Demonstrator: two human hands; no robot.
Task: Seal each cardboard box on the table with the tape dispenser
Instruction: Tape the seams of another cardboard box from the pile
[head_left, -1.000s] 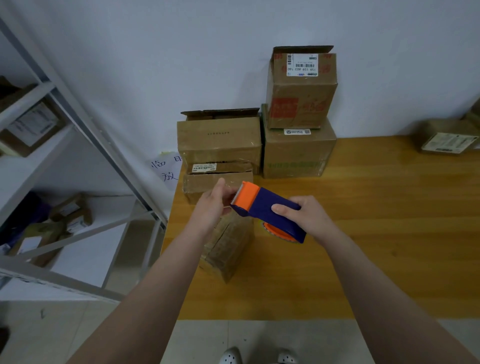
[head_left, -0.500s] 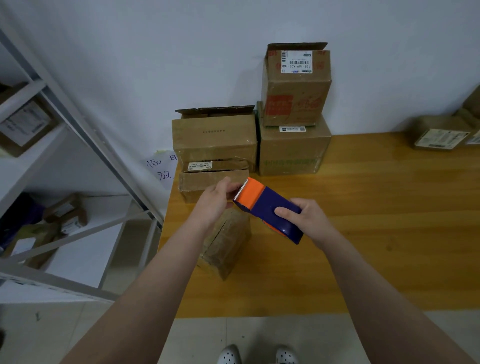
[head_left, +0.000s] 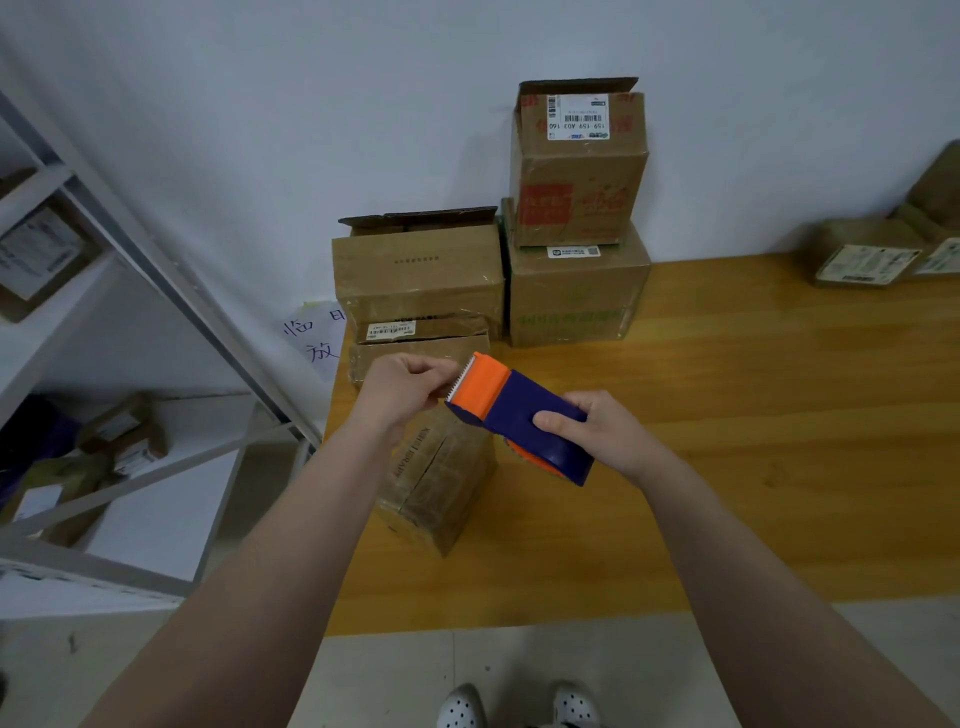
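At the far left a metal rack (head_left: 156, 270) holds spare parcels, apart from the table (head_left: 753, 467), so we work at the table's left end. Our left hand (head_left: 400, 389) hovers at the dispenser's toothed edge with thumb and fingers curled and pinched together, we judge to catch the tape's free end. The tape itself does not show, so we cannot tell whether anything lies between them. Directly beneath, the small box (head_left: 441, 483) stands askew on the table near its front left corner, within reach for a strip. Behind it more stacked boxes (head_left: 421, 275) sit against the wall, probably waiting their turn. The tape dispenser (head_left: 524, 415) hangs in the air above the small box, tilted with its cutter toward the left hand so tape can be drawn out. Our right hand (head_left: 602, 431) grasps its rear body, thumb across the top and fingers wrapped behind. Further right, flat parcels (head_left: 862, 262) lie by the wall. The small box looks worn and wrinkled under glossy old tape, its flaps meeting at a dark seam. The dispenser is deep blue with an orange head, pale teeth and an orange hub below.
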